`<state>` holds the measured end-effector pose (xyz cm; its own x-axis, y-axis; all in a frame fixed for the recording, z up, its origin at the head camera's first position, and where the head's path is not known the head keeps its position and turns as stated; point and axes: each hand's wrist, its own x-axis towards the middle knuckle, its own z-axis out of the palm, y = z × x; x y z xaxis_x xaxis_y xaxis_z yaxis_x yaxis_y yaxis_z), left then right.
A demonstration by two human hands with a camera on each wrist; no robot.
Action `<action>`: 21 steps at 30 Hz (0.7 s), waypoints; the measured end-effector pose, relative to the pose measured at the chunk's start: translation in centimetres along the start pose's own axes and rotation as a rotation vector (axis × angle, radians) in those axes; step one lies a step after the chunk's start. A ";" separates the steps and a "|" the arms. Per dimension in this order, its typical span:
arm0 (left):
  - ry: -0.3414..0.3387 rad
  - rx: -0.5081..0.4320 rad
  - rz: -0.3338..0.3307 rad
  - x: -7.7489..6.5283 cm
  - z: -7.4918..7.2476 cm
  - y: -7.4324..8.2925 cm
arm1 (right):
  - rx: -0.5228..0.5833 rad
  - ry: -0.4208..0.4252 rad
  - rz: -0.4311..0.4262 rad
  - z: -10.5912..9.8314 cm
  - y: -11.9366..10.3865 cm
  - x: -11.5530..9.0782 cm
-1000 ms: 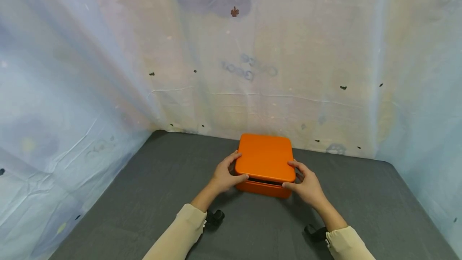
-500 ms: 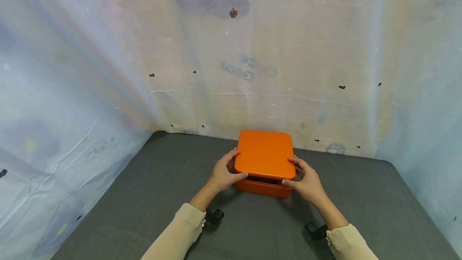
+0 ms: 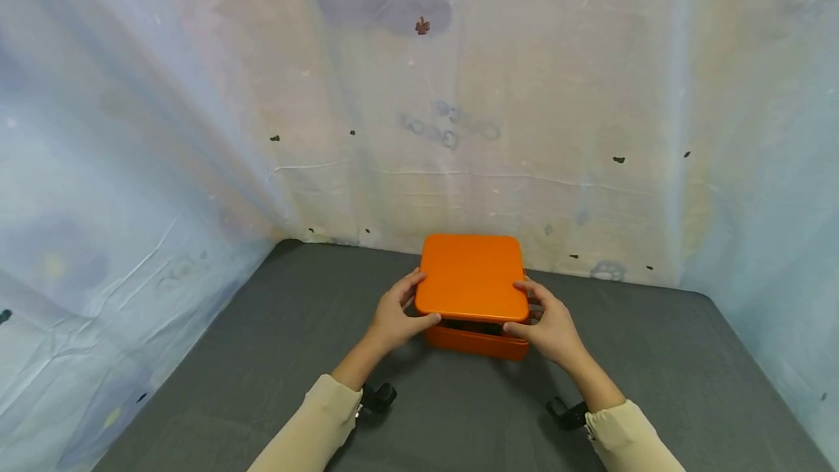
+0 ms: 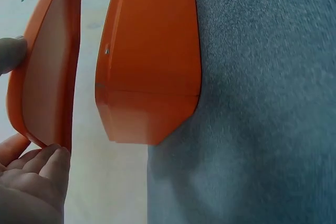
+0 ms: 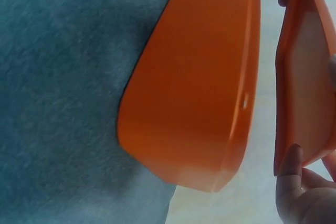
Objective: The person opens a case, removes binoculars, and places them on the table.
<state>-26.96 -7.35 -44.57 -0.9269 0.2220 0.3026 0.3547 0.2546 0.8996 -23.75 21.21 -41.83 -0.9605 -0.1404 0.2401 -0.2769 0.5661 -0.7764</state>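
An orange lid (image 3: 472, 277) with rounded corners is held level over an orange box (image 3: 475, 342) in the head view. A dark gap shows between the two along the front. My left hand (image 3: 396, 315) grips the lid's left front corner, thumb at the front edge and fingers along the side. My right hand (image 3: 549, 323) grips the right front corner the same way. The left wrist view shows the lid (image 4: 50, 66) apart from the box (image 4: 149, 61), its pale underside visible. From the right wrist the lid (image 5: 307, 77) also stands clear of the box (image 5: 194, 87).
The box stands on a grey cloth-covered table (image 3: 262, 355), near its back edge. Behind and at the left hangs a pale patterned curtain (image 3: 524, 93). A black wrist strap mount (image 3: 379, 398) sits under the left cuff, another mount (image 3: 566, 414) under the right.
The lid has risen off the box, widening the front gap, and shifted slightly left. Both hands have moved with it, while the box has stayed in place.
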 end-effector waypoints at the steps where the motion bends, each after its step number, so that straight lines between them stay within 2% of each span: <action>1: 0.002 -0.007 0.002 -0.1 -0.1 0.0 | -0.005 0.002 0.000 0.1 -0.1 0.1; 12: 0.033 -0.010 -0.005 -1.2 -1.4 -0.3 | -0.017 0.003 -0.035 1.0 -1.1 0.5; 21: 0.066 0.020 0.002 -2.4 -3.0 -0.4 | 0.028 -0.035 -0.043 2.3 -1.9 1.0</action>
<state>-25.25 -10.83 -44.70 -0.9321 0.1603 0.3249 0.3582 0.2736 0.8926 -24.24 18.16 -41.43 -0.9481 -0.1924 0.2533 -0.3177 0.5361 -0.7821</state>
